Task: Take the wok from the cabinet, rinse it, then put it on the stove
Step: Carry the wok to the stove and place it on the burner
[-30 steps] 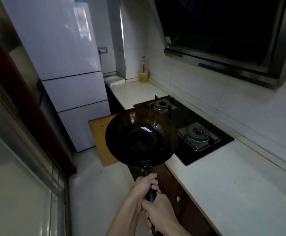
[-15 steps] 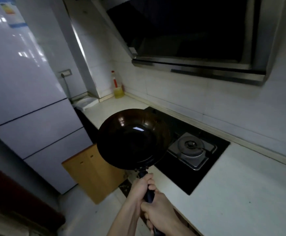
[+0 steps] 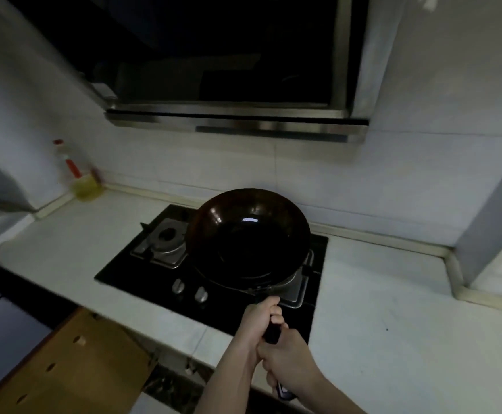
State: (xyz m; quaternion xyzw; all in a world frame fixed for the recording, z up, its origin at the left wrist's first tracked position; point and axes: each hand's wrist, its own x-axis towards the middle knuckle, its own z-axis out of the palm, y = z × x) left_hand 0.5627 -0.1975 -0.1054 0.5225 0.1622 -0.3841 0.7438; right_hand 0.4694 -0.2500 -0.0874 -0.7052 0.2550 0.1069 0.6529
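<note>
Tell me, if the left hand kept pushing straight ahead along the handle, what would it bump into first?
The left hand would meet the wok bowl itself, just beyond its knuckles; past that, probably the tiled wall, though depth is unclear.

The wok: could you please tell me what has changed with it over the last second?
The wok moved from beside the counter to over the stove's right burner. Both the left hand and right hand kept gripping its handle.

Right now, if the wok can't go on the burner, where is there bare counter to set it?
Bare white counter lies right of the stove, up to the wall column. A second free patch lies left of the stove, short of the oil bottle. The stove is crowded: wok held by left hand and right hand, knobs.
</note>
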